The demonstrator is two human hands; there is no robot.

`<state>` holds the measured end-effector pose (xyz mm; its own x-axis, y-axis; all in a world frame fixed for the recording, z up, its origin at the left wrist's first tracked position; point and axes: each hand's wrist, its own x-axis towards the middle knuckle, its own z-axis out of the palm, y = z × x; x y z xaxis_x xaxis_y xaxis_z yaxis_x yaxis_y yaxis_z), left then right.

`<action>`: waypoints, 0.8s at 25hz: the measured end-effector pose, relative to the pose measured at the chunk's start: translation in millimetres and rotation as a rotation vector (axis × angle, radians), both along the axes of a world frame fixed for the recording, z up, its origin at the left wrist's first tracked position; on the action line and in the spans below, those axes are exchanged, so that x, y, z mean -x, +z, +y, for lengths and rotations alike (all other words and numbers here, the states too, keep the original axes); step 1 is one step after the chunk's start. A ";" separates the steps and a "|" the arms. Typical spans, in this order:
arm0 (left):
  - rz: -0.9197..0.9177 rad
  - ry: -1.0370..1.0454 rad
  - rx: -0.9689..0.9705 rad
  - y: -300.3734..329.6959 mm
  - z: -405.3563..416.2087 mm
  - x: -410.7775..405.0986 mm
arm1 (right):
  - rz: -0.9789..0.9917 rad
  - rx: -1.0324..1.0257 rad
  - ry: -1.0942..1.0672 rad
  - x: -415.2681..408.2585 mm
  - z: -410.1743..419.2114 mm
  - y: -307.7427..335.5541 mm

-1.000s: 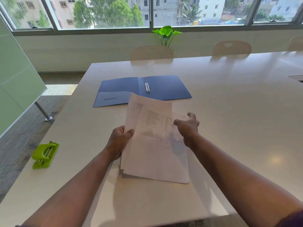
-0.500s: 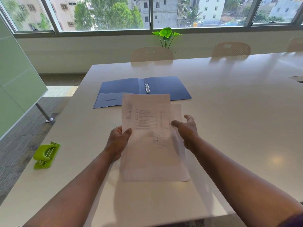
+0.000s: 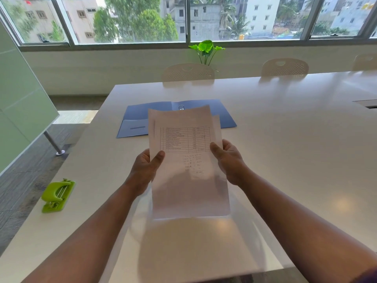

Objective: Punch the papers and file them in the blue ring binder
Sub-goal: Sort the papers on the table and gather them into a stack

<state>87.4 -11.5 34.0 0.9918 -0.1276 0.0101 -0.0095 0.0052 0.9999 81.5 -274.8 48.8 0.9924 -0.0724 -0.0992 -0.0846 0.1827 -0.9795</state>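
both hands holding papers upright

Papers: white sheets of paper, the front one printed with a dark ruled table of rows and columns, faint handwritten figures below it.
Binder: blue ring binder lying open, matte blue inside, a paler blue pocket on its left flap, a shiny silver ring at the spine.
Punch: lime-green plastic hole punch with thin silver metal bars.
Desk: glossy off-white desk, plain, with pale light patches.
Chairs: cream plastic chairs, backs perforated with fine dots.
Plant: bright green leafy plant.
Floor: grey streaked floor.
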 end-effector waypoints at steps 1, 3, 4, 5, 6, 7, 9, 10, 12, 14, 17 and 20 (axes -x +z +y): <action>-0.023 -0.022 -0.004 6.0 -1.4 0.5 | -0.031 -0.008 0.001 1.0 0.4 4.0; -0.057 -0.044 0.006 18.3 -5.3 1.4 | -0.089 -0.017 0.022 3.0 0.5 11.6; -0.081 -0.031 -0.002 24.5 -7.0 1.4 | -0.117 -0.011 0.036 4.2 0.7 15.6; -0.114 -0.003 -0.016 31.3 -9.4 1.6 | -0.149 -0.004 0.043 5.5 1.7 19.9; -0.149 0.040 -0.035 38.1 -11.2 1.0 | -0.187 -0.007 0.035 6.9 3.0 25.0; -0.186 0.088 -0.051 45.1 -13.0 0.1 | -0.229 -0.015 0.018 8.5 4.9 31.9; -0.251 0.163 -0.070 59.6 -16.5 -1.0 | -0.306 -0.011 -0.032 9.6 7.6 46.9; -0.286 0.181 -0.082 65.7 -17.7 -1.5 | -0.337 0.003 -0.048 9.0 7.7 53.1; -0.337 0.200 -0.085 73.8 -18.9 -0.7 | -0.371 0.032 -0.055 8.5 7.8 59.9; -0.344 0.201 -0.055 72.7 -19.0 -0.1 | -0.359 0.071 -0.044 9.7 7.4 57.1; -0.297 0.182 -0.005 61.1 -18.3 0.8 | -0.290 0.133 -0.019 13.3 9.5 46.2; -0.290 0.174 -0.002 61.0 -17.6 2.8 | -0.250 0.150 -0.012 13.1 13.2 44.8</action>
